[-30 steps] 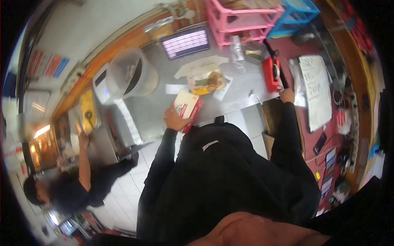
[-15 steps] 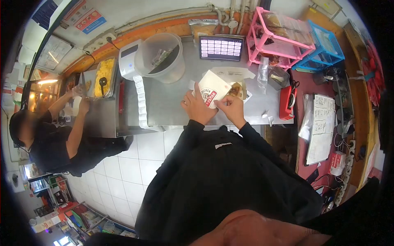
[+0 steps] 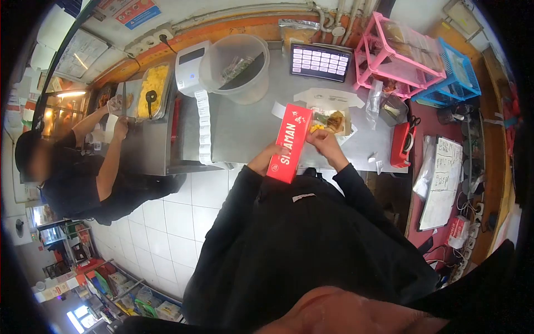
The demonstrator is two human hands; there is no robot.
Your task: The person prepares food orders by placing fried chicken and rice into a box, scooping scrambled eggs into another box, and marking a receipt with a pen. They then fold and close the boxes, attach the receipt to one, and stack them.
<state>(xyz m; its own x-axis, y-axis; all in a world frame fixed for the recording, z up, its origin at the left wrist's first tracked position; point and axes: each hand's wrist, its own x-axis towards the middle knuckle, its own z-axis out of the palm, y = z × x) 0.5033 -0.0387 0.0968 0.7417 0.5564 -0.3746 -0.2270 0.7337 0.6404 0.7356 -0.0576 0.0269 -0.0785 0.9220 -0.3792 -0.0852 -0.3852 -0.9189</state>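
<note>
My left hand (image 3: 266,160) is closed on the lower end of a folded box (image 3: 290,146), whose long red side with white lettering faces up. To its right, my right hand (image 3: 327,146) has its fingers pinched together by the near edge of an open food box; what they hold, if anything, is too small to make out. The open white food box (image 3: 328,98) lies on the steel counter (image 3: 236,132) with its lid raised at the back. Browned food (image 3: 335,121) and something yellow and green show inside it.
A clear bucket (image 3: 243,92), a label printer (image 3: 190,69) and a tablet (image 3: 320,63) stand behind. Pink racks (image 3: 396,58), a red tape dispenser (image 3: 400,146) and a clipboard (image 3: 441,183) are at the right. A co-worker (image 3: 67,181) handles food at the left, by a yellow-filled tray (image 3: 154,89).
The folded box has turned from its white printed face to its red side. My left hand has shifted down it, and my right hand has come away. The view has shifted slightly.
</note>
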